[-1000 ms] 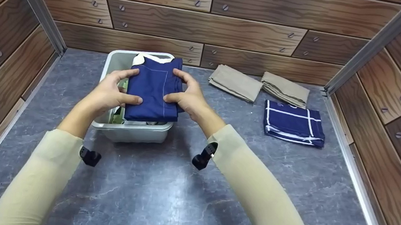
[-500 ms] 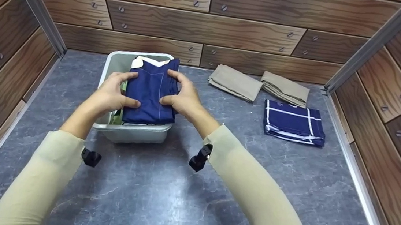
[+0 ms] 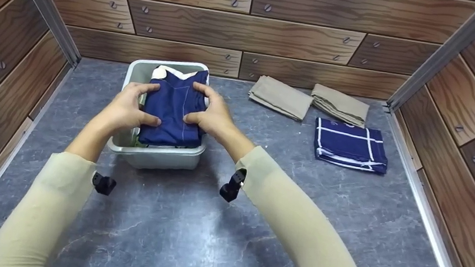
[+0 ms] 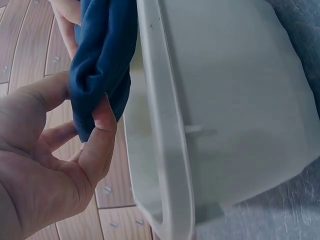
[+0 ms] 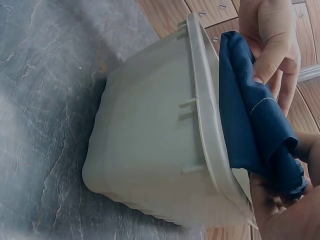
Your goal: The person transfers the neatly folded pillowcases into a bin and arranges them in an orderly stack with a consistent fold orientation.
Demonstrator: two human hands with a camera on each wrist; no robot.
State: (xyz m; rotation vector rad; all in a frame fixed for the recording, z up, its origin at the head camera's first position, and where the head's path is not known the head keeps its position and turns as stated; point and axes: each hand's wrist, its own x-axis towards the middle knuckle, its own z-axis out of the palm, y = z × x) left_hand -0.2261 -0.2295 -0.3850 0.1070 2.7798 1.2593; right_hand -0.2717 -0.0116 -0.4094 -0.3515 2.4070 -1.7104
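Observation:
In the head view a folded navy garment (image 3: 172,112) with white trim at its far end lies over the mouth of a pale grey tub (image 3: 165,159). My left hand (image 3: 129,108) grips its left edge, thumb on top. On the opposite edge my right hand (image 3: 211,111) pinches the cloth between thumb and fingers. The left wrist view has the garment (image 4: 102,65) bunched in the left hand (image 4: 65,155), just above the tub rim (image 4: 167,125). Some greenish cloth shows beneath it inside the tub; most of the contents are hidden.
Two folded beige cloths (image 3: 281,97) lie by the back wall, right of the tub. In front of the right-hand one is a folded navy cloth (image 3: 349,144) with white stripes. Wood-patterned walls (image 3: 247,32) enclose the grey marbled surface (image 3: 194,225) at the back and sides.
Both hands have shifted left with the navy garment, which now sits more squarely over the tub and a little lower. The folded cloths on the right have stayed put.

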